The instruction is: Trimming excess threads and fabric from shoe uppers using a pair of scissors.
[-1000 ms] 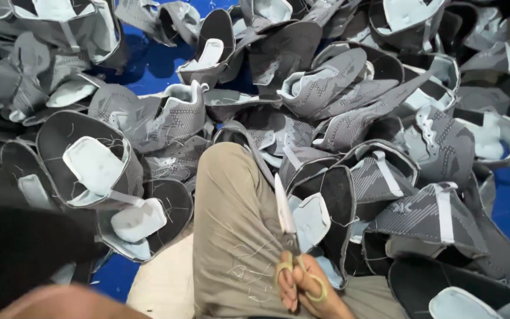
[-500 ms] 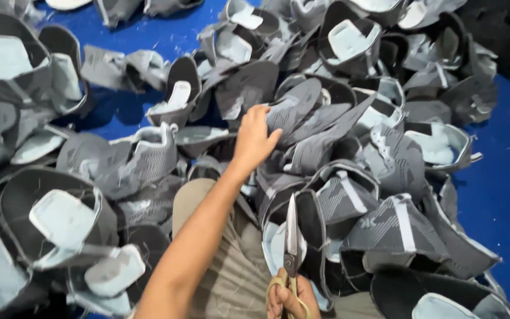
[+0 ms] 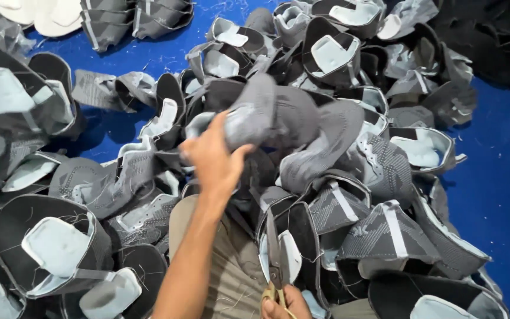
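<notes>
Left hand point(image 3: 213, 162) is clamped on a grey knit shoe upper point(image 3: 278, 127), lifted just above the pile of shoe uppers point(image 3: 385, 236) that covers the blue floor point(image 3: 491, 195). The fingers point(image 3: 222, 127) are curled shut around the near edge of the upper, thumb point(image 3: 240, 155) pressing from below, and the fabric folds and droops to the right of the grip. Judged from that droop: light, soft, floppy mesh, no stiffness except the pale inner lining seen on neighbouring pieces. Not slippery, not fragile (loose threads may snag on others in the pile). Best hold looks like a pinch at the collar or edge, as it is gripped here; the rest will dangle.

Right hand point(image 3: 287, 304) sits at the bottom edge of the view, only partly in frame, closed around the handles of 1 pair of scissors point(image 3: 274, 254). The blades point up, away from the person, and appear shut. The scissors are near the lifted upper, below it, not touching. A khaki trouser leg point(image 3: 231, 277) lies between both arms.
</notes>
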